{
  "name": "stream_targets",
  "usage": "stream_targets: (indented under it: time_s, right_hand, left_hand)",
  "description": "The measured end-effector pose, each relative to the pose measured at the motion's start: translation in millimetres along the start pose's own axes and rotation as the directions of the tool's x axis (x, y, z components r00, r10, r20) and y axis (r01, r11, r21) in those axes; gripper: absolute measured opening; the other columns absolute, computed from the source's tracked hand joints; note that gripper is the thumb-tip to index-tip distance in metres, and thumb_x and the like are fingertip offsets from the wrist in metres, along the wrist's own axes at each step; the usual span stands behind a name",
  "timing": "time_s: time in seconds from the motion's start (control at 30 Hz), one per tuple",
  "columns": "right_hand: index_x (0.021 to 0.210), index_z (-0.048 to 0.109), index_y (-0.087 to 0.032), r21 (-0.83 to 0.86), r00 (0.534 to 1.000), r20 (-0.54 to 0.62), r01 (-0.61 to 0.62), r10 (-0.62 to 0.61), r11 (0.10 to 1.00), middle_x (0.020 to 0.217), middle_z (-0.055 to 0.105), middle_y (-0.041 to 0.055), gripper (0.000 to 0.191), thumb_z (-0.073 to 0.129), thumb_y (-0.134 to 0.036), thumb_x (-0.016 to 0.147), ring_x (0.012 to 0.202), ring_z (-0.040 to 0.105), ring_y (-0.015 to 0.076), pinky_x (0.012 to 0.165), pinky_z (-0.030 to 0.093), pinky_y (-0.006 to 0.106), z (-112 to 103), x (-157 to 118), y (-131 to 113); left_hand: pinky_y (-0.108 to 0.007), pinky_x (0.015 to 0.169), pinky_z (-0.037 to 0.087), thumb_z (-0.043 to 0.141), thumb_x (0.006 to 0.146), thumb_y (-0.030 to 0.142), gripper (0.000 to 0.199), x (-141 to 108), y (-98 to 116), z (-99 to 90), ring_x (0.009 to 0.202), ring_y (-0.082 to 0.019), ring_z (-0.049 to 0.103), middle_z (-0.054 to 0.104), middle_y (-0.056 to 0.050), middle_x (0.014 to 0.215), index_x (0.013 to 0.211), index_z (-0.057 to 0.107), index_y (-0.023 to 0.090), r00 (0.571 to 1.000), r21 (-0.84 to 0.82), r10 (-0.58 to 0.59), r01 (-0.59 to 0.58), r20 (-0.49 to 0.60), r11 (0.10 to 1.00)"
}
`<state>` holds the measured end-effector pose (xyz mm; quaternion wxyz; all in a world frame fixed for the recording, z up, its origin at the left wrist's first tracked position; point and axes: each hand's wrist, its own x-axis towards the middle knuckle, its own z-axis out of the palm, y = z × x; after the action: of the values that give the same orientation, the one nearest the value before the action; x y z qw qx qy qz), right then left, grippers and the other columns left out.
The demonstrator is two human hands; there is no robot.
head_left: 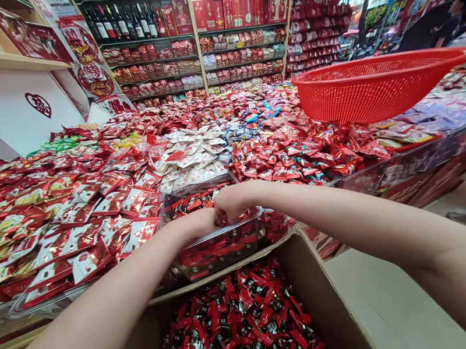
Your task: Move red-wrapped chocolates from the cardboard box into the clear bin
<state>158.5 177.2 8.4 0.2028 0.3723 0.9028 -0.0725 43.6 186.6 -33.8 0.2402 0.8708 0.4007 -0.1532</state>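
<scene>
Both hands (234, 202) at bin (217, 239), over its candies (195, 203). Fingers mostly hidden; can't tell spread or pinching. Open box (336, 299) just below.

Candy shop w/ wine bottles (123, 22), boxed goods (233, 11) & bagged sweets (154, 69) on shelves (196, 33).

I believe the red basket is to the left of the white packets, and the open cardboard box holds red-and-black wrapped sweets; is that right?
Not quite: the head view shows the red basket to the right of the white packets. The open cardboard box does hold red-and-black wrapped sweets.
</scene>
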Motion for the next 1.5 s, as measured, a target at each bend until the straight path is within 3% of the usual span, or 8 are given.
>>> stream_targets:
  time_s: [0.4, 0.53, 0.67, 0.9, 1.07, 1.17, 1.37, 1.5]
  right_hand:
    - [0.089, 0.065, -0.014, 0.2, 0.998, -0.022, 0.057, -0.053, 0.978, 0.084, 0.066, 0.0046, 0.038, 0.069, -0.028, 0.054, 0.071, 0.057, 0.0153, 0.054, 0.038, 0.02, 11.5, 7.9, 0.5]
    - [0.092, 0.064, -0.014, 0.254, 0.992, 0.016, 0.119, -0.128, 0.96, 0.082, 0.065, 0.0041, 0.039, 0.067, -0.031, 0.057, 0.067, 0.057, 0.0145, 0.053, 0.038, 0.02, 14.7, 8.3, -0.8]
    - [0.092, 0.064, -0.014, 0.239, 0.99, 0.035, 0.127, -0.14, 0.963, 0.085, 0.065, 0.0049, 0.038, 0.065, -0.032, 0.058, 0.068, 0.057, 0.0155, 0.054, 0.038, 0.022, 14.3, 7.0, 1.8]
    - [0.089, 0.066, -0.016, 0.132, 0.983, 0.095, 0.144, -0.157, 0.981, 0.084, 0.066, 0.0049, 0.033, 0.063, -0.032, 0.06, 0.068, 0.057, 0.0162, 0.057, 0.039, 0.024, 13.0, 12.8, 1.7]
    - [0.089, 0.066, -0.016, 0.1, 0.98, 0.11, 0.152, -0.163, 0.983, 0.077, 0.066, 0.0052, 0.032, 0.06, -0.033, 0.062, 0.065, 0.058, 0.0167, 0.057, 0.04, 0.025, 18.7, 24.6, -0.1]
    - [0.084, 0.067, -0.013, 0.053, 0.982, 0.082, 0.164, -0.168, 0.985, 0.076, 0.066, 0.0085, 0.031, 0.061, -0.033, 0.061, 0.067, 0.058, 0.0192, 0.058, 0.04, 0.027, 16.0, 23.9, -1.1]
    - [0.091, 0.066, -0.018, 0.017, 0.971, 0.095, 0.217, -0.217, 0.976, 0.079, 0.066, 0.0054, 0.033, 0.061, -0.029, 0.06, 0.068, 0.058, 0.0169, 0.058, 0.04, 0.025, 11.4, 18.3, 0.8]
    - [0.088, 0.066, -0.014, -0.036, 0.985, 0.072, 0.162, -0.159, 0.986, 0.085, 0.066, 0.0102, 0.031, 0.058, -0.028, 0.061, 0.073, 0.059, 0.0202, 0.06, 0.041, 0.027, 13.9, 22.1, -2.7]
  left_hand:
    - [-0.03, 0.064, 0.047, 0.053, 0.078, 0.027, 0.016, -11.7, -6.6, -4.8, 0.069, -0.013, 0.059, 0.062, 0.001, 0.076, 0.08, 0.059, 0.013, 0.999, -0.013, -0.043, 0.043, -0.001, 0.999]
    - [-0.027, 0.056, 0.044, 0.055, 0.075, 0.028, 0.016, -15.0, -6.1, -9.6, 0.057, -0.01, 0.055, 0.059, 0.004, 0.064, 0.074, 0.059, 0.013, 0.997, 0.025, -0.071, 0.072, -0.032, 0.997]
    - [-0.021, 0.047, 0.037, 0.052, 0.073, 0.029, 0.017, -24.9, -6.2, -20.5, 0.046, -0.008, 0.048, 0.055, 0.005, 0.053, 0.073, 0.062, 0.016, 0.988, 0.04, -0.088, 0.094, -0.125, 0.995]
    - [-0.019, 0.051, 0.036, 0.043, 0.072, 0.037, 0.03, -62.6, 4.1, -26.8, 0.058, -0.012, 0.053, 0.064, 0.003, 0.065, 0.085, 0.065, 0.021, 0.924, -0.019, -0.118, 0.119, -0.364, 0.993]
    - [-0.02, 0.051, 0.039, 0.043, 0.074, 0.041, 0.032, -91.4, -3.7, -12.1, 0.058, -0.014, 0.056, 0.066, 0.001, 0.066, 0.086, 0.063, 0.019, 0.854, -0.09, -0.205, 0.184, -0.478, 0.979]
    - [-0.021, 0.062, 0.042, 0.043, 0.076, 0.038, 0.03, -105.5, -6.0, 0.2, 0.07, -0.014, 0.059, 0.068, 0.0, 0.08, 0.088, 0.062, 0.02, 0.784, -0.114, -0.2, 0.164, -0.588, 0.98]
    - [-0.022, 0.07, 0.044, 0.049, 0.076, 0.027, 0.02, -131.3, 12.8, 34.3, 0.075, -0.014, 0.06, 0.067, -0.001, 0.087, 0.091, 0.061, 0.021, 0.531, 0.034, 0.035, -0.012, -0.847, 0.999]
    - [-0.022, 0.06, 0.045, 0.053, 0.075, 0.022, 0.021, -147.4, 26.4, 61.0, 0.062, -0.012, 0.06, 0.065, 0.001, 0.071, 0.095, 0.057, 0.026, 0.49, 0.12, 0.14, -0.072, -0.861, 0.99]
